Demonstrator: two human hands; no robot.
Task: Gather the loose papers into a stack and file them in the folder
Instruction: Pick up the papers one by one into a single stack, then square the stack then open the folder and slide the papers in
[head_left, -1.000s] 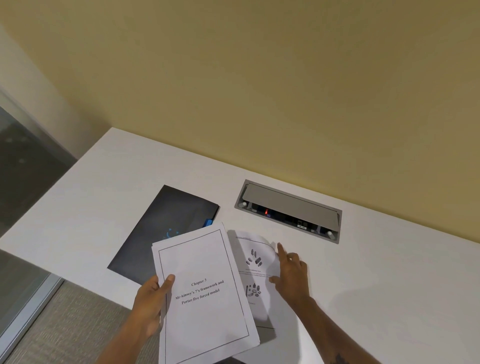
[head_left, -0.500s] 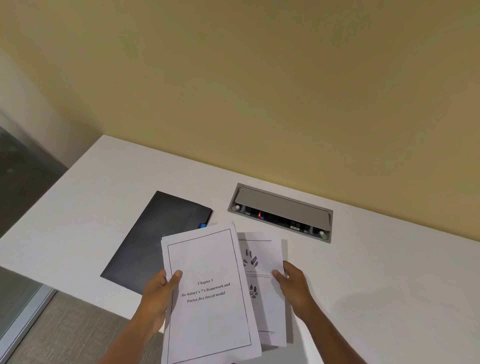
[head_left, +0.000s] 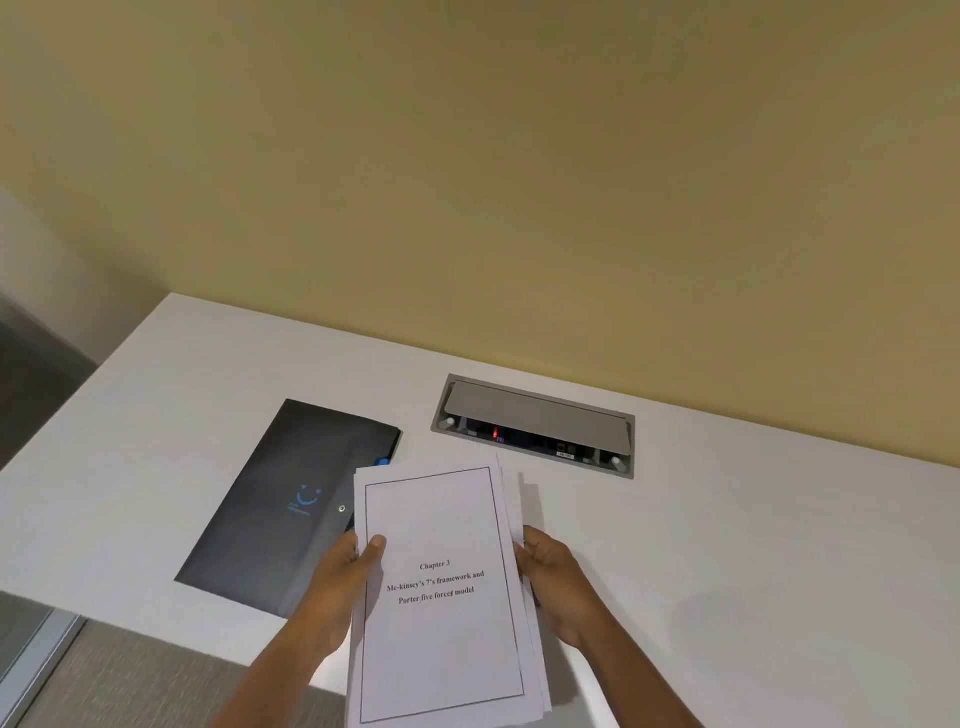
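Note:
A stack of white papers (head_left: 441, 639) is held above the near edge of the table, its top sheet a bordered title page reading "Chapter 3". My left hand (head_left: 345, 577) grips the stack's left edge with the thumb on top. My right hand (head_left: 553, 574) grips the right edge, where lower sheets stick out slightly. A dark folder (head_left: 280, 514) with a blue logo lies shut on the table just left of the stack; its right side is partly hidden by the papers and my left hand.
The white table (head_left: 753, 545) runs back to a yellow wall. A grey cable box (head_left: 535, 410) with its lid raised is set into the table behind the papers. The table's front-left edge drops to carpet (head_left: 119, 675).
My right hand slid the sheet with the paw prints from the table under the title page. Both hands now hold the sheets together as one stack.

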